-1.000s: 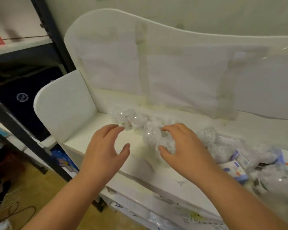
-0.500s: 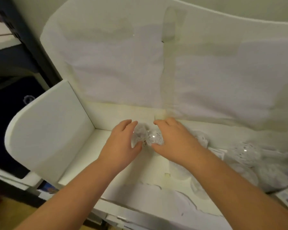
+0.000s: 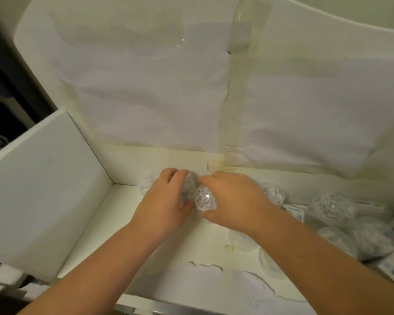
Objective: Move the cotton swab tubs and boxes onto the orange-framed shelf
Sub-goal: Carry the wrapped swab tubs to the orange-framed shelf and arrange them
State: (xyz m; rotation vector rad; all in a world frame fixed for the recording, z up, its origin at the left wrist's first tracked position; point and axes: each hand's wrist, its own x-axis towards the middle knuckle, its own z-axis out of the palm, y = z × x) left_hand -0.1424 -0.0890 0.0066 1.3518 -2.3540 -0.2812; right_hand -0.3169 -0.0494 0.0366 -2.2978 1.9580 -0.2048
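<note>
Near the back of a white display shelf (image 3: 96, 235), both my hands sit side by side on clear cotton swab tubs. My right hand (image 3: 234, 201) curls over a round clear tub (image 3: 205, 198) full of white swabs. My left hand (image 3: 166, 201) grips another clear tub (image 3: 188, 189), mostly hidden under its fingers. A third tub (image 3: 147, 181) peeks out just left of my left hand. More clear tubs (image 3: 273, 193) and blue-and-white swab boxes (image 3: 295, 212) lie to the right.
A white side panel (image 3: 43, 189) walls the shelf on the left, and a tall white back board (image 3: 157, 87) patched with yellowed tape stands behind. Torn paper (image 3: 214, 285) covers the shelf's front. Dark shelving (image 3: 0, 110) sits at far left.
Both hands reached forward from the shelf's front to its back and closed round tubs. The view moved closer and to the right.
</note>
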